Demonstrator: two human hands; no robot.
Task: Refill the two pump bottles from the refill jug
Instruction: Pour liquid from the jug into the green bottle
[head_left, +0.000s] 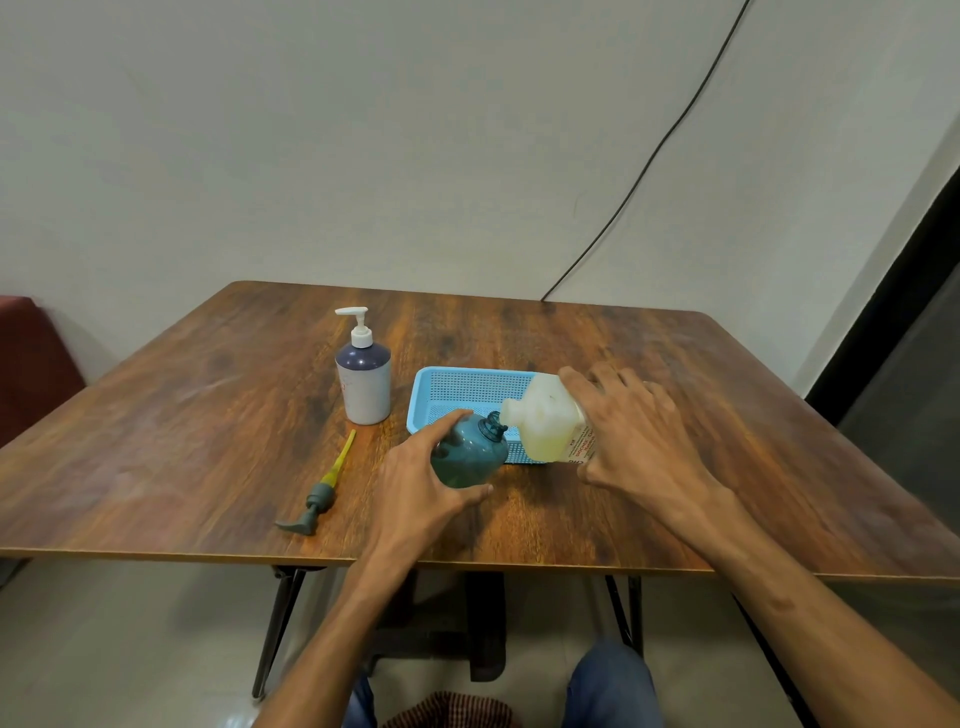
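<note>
**Jug tipped at a narrow neck: a spill is the risk**

Farthest left of the blue basket (457, 387), a removed pump head (317, 493) with a yellowish tube lies flat on the table (156, 441). Nearer, just left of the basket's far corner, a white-pump bottle (363, 379) stands upright with its pump on.

At the basket's near-left edge, the left hand (415, 488) wraps fingers and thumb round the teal bottle (470, 452). The bottle is open-necked and leans right.

Over the basket's near-right part, the right hand (639, 441) clasps the refill jug (550, 421), fingers spread across its top and thumb beneath. The jug is tipped left, its spout just beside the teal neck. Yellowish liquid pools low in the jug. I cannot tell whether any is flowing.

What could go wrong, as I judge it:
- The teal neck is small against the jug's wider spout, so a sharp tilt could send liquid down the bottle's side onto the table rather than into the basket.
- Any wet soap there could make the left hand's hold slip.
- The teal glass hides the level, so overfilling is possible.
- The second bottle is yet to be opened.
</note>
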